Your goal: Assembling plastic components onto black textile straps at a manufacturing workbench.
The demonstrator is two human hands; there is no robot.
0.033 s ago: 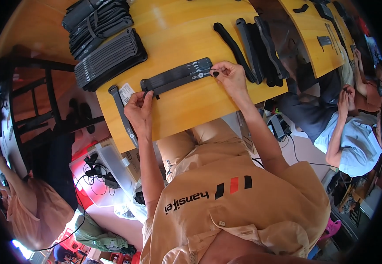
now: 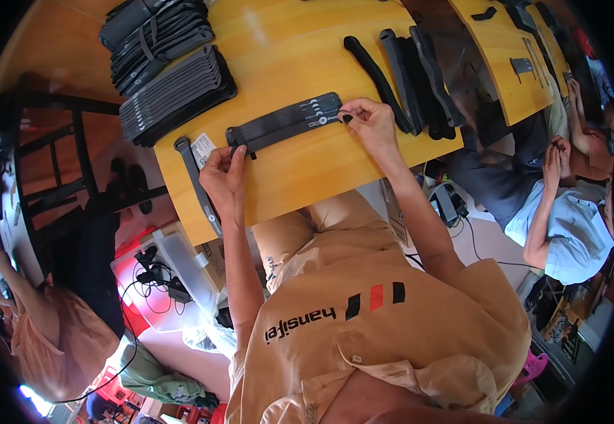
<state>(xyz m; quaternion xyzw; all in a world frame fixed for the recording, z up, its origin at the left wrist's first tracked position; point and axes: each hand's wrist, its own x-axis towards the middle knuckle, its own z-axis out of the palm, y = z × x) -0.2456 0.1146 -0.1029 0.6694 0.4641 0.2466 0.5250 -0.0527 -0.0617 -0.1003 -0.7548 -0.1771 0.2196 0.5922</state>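
A layered bundle of flat black straps (image 2: 279,126) with white print lies across the yellow table, slightly tilted, its right end farther away. At its left end my left hand (image 2: 225,182) is closed, thumb and finger pinching the end of a black strap. My right hand (image 2: 372,133) is closed at the other end, gripping a dark strap tip between thumb and fingers. Most of the pinched strap cannot be told apart from the bundle. Left of my left hand lies a single black strap (image 2: 198,185), next to a white printed label (image 2: 203,148).
Several stacked bundles of black straps (image 2: 178,95) fill the table's (image 2: 279,42) far left. More loose black straps (image 2: 409,81) lie at the right. A black metal frame (image 2: 81,152) stands to the left. People sit at both sides, one in a light blue shirt (image 2: 568,230).
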